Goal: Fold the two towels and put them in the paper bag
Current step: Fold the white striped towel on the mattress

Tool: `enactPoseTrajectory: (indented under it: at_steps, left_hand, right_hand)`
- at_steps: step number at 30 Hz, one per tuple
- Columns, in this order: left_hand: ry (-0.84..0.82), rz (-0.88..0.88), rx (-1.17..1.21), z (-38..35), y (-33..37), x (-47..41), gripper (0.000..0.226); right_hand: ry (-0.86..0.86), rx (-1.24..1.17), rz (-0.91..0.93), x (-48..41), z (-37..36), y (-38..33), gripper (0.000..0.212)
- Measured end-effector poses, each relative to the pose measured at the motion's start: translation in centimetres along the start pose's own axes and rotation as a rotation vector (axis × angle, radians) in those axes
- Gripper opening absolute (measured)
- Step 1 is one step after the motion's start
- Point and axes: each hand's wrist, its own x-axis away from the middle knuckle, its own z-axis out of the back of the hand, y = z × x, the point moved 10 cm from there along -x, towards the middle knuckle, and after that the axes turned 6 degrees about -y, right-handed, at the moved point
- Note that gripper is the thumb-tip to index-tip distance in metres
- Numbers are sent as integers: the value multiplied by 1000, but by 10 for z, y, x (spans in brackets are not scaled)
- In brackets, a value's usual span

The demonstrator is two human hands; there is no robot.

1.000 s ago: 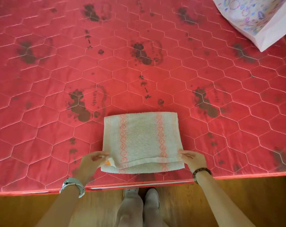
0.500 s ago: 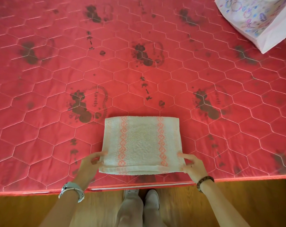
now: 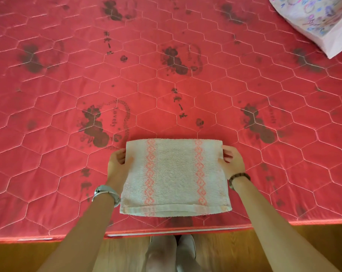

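One towel point(image 3: 176, 177) lies folded at the mattress point(image 3: 166, 75) front edge; left hand point(image 3: 118, 165) and right hand point(image 3: 231, 160) each grip a side edge. Second towel not visible. Bagging not yet done: paper bag point(image 3: 319, 22) sits at far right corner.

L hand point(image 3: 117, 165) + R hand point(image 3: 231, 163) | moved fwd along towel point(image 3: 176, 173) sides | near corners → far corners

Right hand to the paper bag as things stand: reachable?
Probably, with a lean: bare mattress lies between, but the right hand grips the towel and the paper bag sits far off.
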Motion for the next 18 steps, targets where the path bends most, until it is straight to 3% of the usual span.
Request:
enactPoseTrajectory:
  at_steps: [5, 18]
  left_hand:
    - [-17, 2, -71, -17, 9, -29, 41]
    - [54, -136, -30, -34, 89, -100, 37]
  right_hand:
    - [75, -94, -35, -22, -6, -2, 40]
    - [210, 22, 115, -98, 4, -81, 33]
